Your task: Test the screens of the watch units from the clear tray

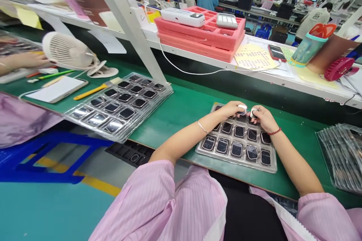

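Clear plastic forms the compartmented tray [234, 162], located right of centre in the frame, on the green work surface [179, 110]. Its compartments hold dark-faced, rounded-square units [222, 145] in rows. Both hands are positioned above the far edge of the tray.

Left hand [233, 109]: enters from the lower left, wrist fitted with a thin light bracelet [202, 126]. Thumb and fingers are pinching a white-edged piece [242, 110]. Right hand [264, 116]: enters from the lower right, wrist fitted with a red bracelet [275, 131]. Thumb and fingers are pinching a white piece with a dark rounded area [254, 112]. The two held pieces are near each other, a small gap between them. Fine detail of either piece is too small to read.

Surrounding items: a tray stack [147, 115] with similar units in its top layer, left of centre; a yellow-handled brush [92, 91] just beside that stack; a white fan [66, 51] at upper left; a pile of clear trays [341, 158] at the right edge. On the white shelf [209, 68] across the upper frame: red foam trays [198, 41] supporting a white device [183, 17], and a magenta fan [339, 68] at far right. A co-worker's forearm [21, 63] reaches in at the left edge.
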`<state>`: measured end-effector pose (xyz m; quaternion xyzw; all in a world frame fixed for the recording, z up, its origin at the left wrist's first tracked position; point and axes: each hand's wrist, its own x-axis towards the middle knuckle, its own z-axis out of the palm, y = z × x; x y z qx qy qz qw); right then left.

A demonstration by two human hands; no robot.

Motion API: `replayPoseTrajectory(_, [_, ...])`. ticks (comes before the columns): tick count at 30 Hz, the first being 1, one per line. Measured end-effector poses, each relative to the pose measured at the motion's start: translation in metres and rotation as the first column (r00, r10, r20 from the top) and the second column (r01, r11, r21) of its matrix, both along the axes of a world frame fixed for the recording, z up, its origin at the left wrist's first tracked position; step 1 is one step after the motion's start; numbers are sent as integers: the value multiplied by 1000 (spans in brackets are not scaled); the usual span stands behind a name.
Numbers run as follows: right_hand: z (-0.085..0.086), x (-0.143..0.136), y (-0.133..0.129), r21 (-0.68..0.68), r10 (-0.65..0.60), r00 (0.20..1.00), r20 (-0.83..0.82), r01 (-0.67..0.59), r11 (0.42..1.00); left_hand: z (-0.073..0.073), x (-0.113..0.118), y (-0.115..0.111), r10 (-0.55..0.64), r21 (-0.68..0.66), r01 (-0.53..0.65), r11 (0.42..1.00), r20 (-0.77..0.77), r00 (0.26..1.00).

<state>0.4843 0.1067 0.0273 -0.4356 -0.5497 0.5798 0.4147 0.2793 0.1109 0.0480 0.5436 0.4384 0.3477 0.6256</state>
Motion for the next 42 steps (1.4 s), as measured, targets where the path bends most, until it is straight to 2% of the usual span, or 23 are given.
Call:
replayPoseTrajectory(4, [-3, 6, 0, -24, 26, 996, -82, -28, 999, 1, -17, 3, -54, -103, 73, 992, 170, 984])
replayPoseTrajectory(9, [-3, 11, -5, -49, 58, 984, -168, -67, 997, -6, -37, 0, -105, -110, 140, 984, 274, 956])
replayPoseTrajectory(15, [-2, 6, -12, 1, 121, 981, -155, -122, 993, -16, -40, -3, -212, 3, 218, 976, 245, 946])
replayPoseTrajectory(20, [-5, 3, -15, 28, 192, 975, -109, -190, 981, -19, -37, -6, -190, 17, 191, 981, 228, 955])
replayPoseTrajectory(26, [-7, 0, -13, 7, 128, 986, -107, -128, 992, -22, -34, -4, -176, -3, 181, 984, 219, 960])
replayPoseTrajectory(31, [-6, -1, -15, 106, 73, 997, -18, -71, 992, -22, -31, -5, -146, 21, 144, 989, 164, 976])
replayPoseTrajectory(35, [-2, -1, -17, 118, 78, 997, 14, -79, 990, -22, -31, -6, -130, 39, 126, 991, 113, 985])
replayPoseTrajectory(42, [1, -2, -18, 74, 89, 995, -37, -86, 994, -21, -31, -7, -133, 64, 128, 990, 90, 987])
